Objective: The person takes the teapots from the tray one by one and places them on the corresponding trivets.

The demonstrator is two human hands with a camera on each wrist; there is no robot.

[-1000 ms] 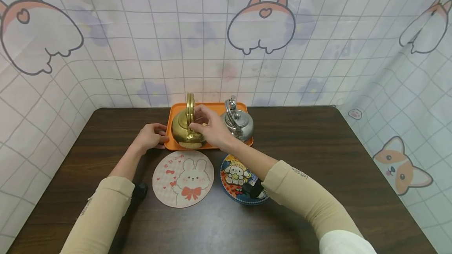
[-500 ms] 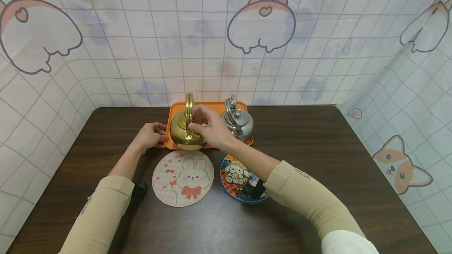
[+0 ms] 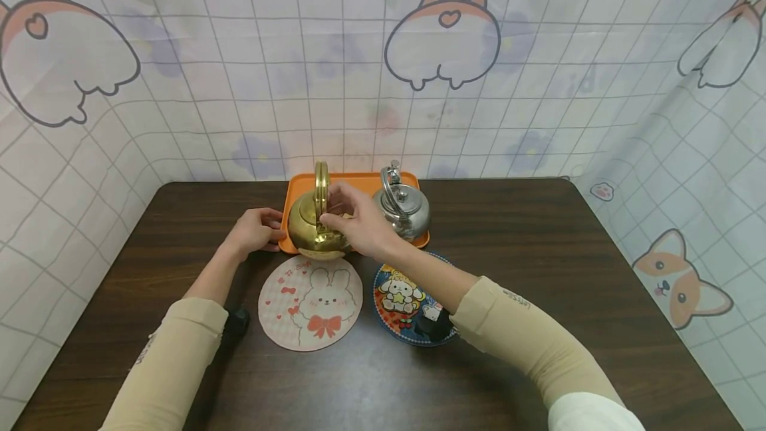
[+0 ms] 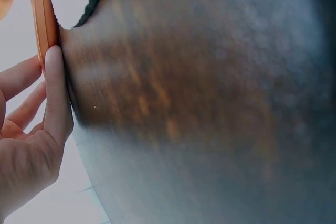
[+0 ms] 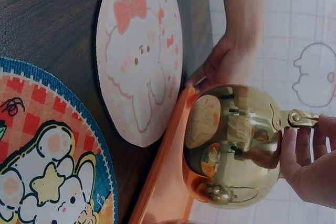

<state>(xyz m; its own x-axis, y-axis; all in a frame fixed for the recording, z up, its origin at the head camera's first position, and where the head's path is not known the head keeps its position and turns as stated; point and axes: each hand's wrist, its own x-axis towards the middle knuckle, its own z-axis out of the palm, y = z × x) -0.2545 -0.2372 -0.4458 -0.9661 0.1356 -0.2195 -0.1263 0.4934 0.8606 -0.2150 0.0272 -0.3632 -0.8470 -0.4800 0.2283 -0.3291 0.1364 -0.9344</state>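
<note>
My right hand (image 3: 362,219) grips the upright handle of a gold kettle (image 3: 306,225). The kettle is over the left half of an orange tray (image 3: 361,182), its near side overlapping the tray's front rim. Whether its base touches the tray I cannot tell. In the right wrist view the shiny kettle body (image 5: 236,145) mirrors the round mats. My left hand (image 3: 254,230) touches the tray's left edge; the left wrist view has its nearly straight fingers (image 4: 56,90) against the orange rim (image 4: 44,14). A silver kettle (image 3: 414,217) stands on the tray's right half.
In front of the tray lie a round pink bunny mat (image 3: 299,314) and, to its right, a round blue cartoon mat (image 3: 397,298), partly under my right forearm. A tile-patterned cloth wall (image 3: 353,112) rises behind the dark wooden table (image 3: 509,231).
The gold kettle, in my right hand, has shifted slightly toward me and now overlaps the tray's front rim more. My left hand stays at the tray's left edge.
</note>
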